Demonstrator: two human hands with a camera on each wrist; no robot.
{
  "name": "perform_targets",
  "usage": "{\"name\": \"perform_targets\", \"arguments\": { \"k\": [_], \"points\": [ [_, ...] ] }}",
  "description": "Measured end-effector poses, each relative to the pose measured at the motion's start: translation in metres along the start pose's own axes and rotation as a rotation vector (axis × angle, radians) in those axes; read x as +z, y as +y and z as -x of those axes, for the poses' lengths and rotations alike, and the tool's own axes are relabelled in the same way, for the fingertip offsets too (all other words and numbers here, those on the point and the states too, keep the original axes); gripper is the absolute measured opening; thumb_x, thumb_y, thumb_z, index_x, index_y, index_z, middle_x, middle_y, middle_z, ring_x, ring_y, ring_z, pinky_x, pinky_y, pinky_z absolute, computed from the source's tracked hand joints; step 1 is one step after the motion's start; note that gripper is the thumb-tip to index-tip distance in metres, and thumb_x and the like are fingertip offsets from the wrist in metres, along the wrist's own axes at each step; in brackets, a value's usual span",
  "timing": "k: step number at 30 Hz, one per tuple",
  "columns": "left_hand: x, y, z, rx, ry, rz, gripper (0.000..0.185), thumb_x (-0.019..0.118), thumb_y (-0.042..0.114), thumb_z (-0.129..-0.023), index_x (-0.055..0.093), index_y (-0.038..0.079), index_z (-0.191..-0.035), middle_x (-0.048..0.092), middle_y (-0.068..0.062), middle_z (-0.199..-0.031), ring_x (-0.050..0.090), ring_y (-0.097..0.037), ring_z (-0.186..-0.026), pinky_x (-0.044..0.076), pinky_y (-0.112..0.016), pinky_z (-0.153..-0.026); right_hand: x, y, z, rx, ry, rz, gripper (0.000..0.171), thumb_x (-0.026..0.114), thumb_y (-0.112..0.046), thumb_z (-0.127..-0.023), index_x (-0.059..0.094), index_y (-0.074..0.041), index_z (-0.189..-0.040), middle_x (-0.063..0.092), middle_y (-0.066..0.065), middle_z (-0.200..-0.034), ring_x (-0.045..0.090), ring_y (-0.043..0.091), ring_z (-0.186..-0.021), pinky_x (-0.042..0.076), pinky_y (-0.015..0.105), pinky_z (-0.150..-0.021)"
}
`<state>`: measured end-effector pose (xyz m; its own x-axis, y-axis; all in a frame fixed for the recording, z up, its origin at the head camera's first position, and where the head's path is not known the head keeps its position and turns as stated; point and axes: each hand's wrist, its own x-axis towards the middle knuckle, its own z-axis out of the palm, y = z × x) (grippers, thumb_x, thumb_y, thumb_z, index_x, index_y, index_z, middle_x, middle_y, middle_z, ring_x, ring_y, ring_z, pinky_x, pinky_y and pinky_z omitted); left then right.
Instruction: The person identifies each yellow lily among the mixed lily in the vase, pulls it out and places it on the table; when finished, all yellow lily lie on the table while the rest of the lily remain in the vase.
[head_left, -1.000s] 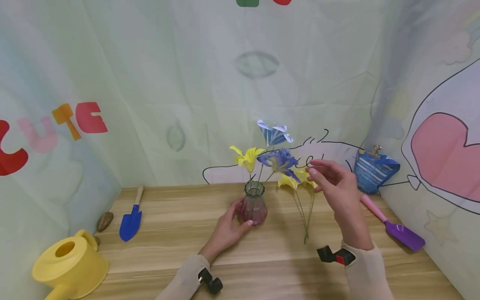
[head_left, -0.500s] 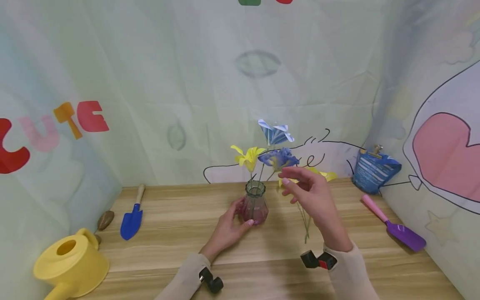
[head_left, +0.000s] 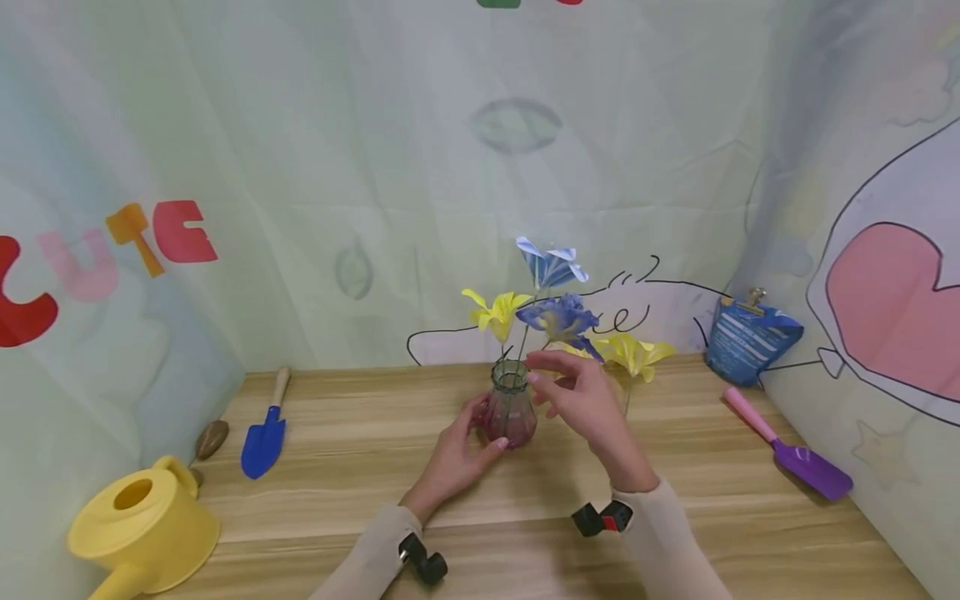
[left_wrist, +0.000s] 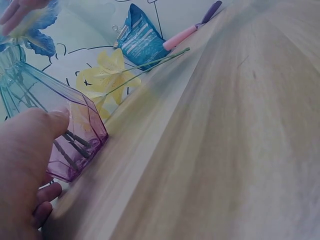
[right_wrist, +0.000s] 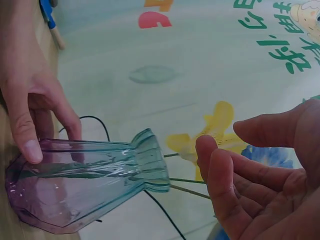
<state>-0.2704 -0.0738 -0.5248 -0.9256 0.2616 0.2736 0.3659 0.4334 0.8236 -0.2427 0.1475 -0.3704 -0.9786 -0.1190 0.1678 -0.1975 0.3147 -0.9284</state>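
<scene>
A small glass vase [head_left: 510, 407], teal at the neck and purple at the base, stands mid-table with a yellow paper flower [head_left: 495, 312] and two blue ones [head_left: 557, 317] in it. My left hand [head_left: 483, 429] grips the vase's base; in the left wrist view the thumb [left_wrist: 47, 125] lies on the purple glass [left_wrist: 82, 137]. My right hand [head_left: 551, 390] hovers just right of the vase's neck with loosely curved fingers and holds nothing. The right wrist view shows its fingers [right_wrist: 225, 175] a little apart from the rim of the vase [right_wrist: 150, 160]. Two yellow paper flowers [head_left: 633, 354] lie on the table behind the right hand.
A yellow watering can [head_left: 138, 525] sits at the front left, with a blue trowel [head_left: 262, 440] and a brown tool [head_left: 210, 440] behind it. At the right are a clipped blue bag [head_left: 750, 342] and a purple scoop with a pink handle [head_left: 795, 454]. Printed cloth walls enclose the table.
My right hand has moved left and down, from beside the loose yellow flowers to the vase's neck. The left hand has stayed on the vase.
</scene>
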Motion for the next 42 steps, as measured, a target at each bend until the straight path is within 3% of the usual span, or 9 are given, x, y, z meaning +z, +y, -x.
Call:
{"name": "perform_targets", "arguments": {
  "k": [5, 13, 19, 26, 37, 42],
  "points": [
    [-0.001, 0.0, 0.0, -0.017, -0.006, -0.013, 0.078, 0.077, 0.041, -0.098, 0.039, 0.024, -0.164, 0.059, -0.013, -0.158, 0.06, -0.035, -0.142, 0.049, -0.059, -0.121, 0.008, 0.005, -0.006, 0.01, -0.001, -0.006, 0.034, 0.07, -0.013, -0.102, 0.072, -0.005, -0.135, 0.074, 0.018, -0.138, 0.076, 0.02, -0.079, 0.059, 0.025, -0.061],
    [0.001, 0.001, 0.0, -0.009, 0.001, 0.009, 0.077, 0.079, 0.037, -0.098, 0.04, 0.024, -0.163, 0.06, -0.014, -0.157, 0.061, -0.035, -0.142, 0.05, -0.058, -0.121, 0.017, 0.005, -0.014, 0.045, -0.002, 0.014, 0.035, 0.071, -0.014, -0.101, 0.074, -0.011, -0.135, 0.073, 0.012, -0.141, 0.079, 0.034, -0.091, 0.063, 0.029, -0.065],
    [0.002, 0.001, 0.0, -0.009, -0.003, 0.016, 0.077, 0.078, 0.037, -0.098, 0.04, 0.024, -0.163, 0.061, -0.014, -0.156, 0.061, -0.035, -0.141, 0.05, -0.058, -0.12, 0.021, 0.006, -0.019, 0.059, -0.002, 0.005, 0.037, 0.07, -0.011, -0.1, 0.073, -0.009, -0.137, 0.072, 0.014, -0.143, 0.08, 0.032, -0.089, 0.058, 0.026, -0.061],
    [0.002, 0.002, 0.002, -0.023, -0.007, 0.018, 0.077, 0.079, 0.034, -0.098, 0.039, 0.024, -0.164, 0.06, -0.014, -0.157, 0.061, -0.036, -0.141, 0.05, -0.057, -0.121, 0.026, 0.006, -0.023, 0.063, 0.001, 0.011, 0.038, 0.069, -0.009, -0.099, 0.073, -0.008, -0.137, 0.071, 0.018, -0.144, 0.075, 0.016, -0.073, 0.051, 0.021, -0.052],
    [0.001, 0.001, 0.0, -0.02, 0.0, 0.008, 0.076, 0.079, 0.035, -0.098, 0.04, 0.023, -0.163, 0.06, -0.015, -0.157, 0.062, -0.036, -0.14, 0.05, -0.057, -0.12, 0.03, 0.003, -0.027, 0.045, -0.001, 0.046, 0.038, 0.07, -0.009, -0.1, 0.072, -0.004, -0.137, 0.074, 0.018, -0.138, 0.074, 0.014, -0.069, 0.049, 0.02, -0.051],
    [0.001, -0.001, -0.001, -0.024, 0.001, 0.005, 0.076, 0.079, 0.034, -0.098, 0.04, 0.024, -0.163, 0.059, -0.014, -0.157, 0.062, -0.036, -0.14, 0.051, -0.058, -0.12, 0.031, 0.001, -0.029, 0.054, -0.014, 0.072, 0.038, 0.07, -0.011, -0.101, 0.072, -0.005, -0.138, 0.075, 0.016, -0.135, 0.075, 0.021, -0.071, 0.051, 0.021, -0.053]
  ]
}}
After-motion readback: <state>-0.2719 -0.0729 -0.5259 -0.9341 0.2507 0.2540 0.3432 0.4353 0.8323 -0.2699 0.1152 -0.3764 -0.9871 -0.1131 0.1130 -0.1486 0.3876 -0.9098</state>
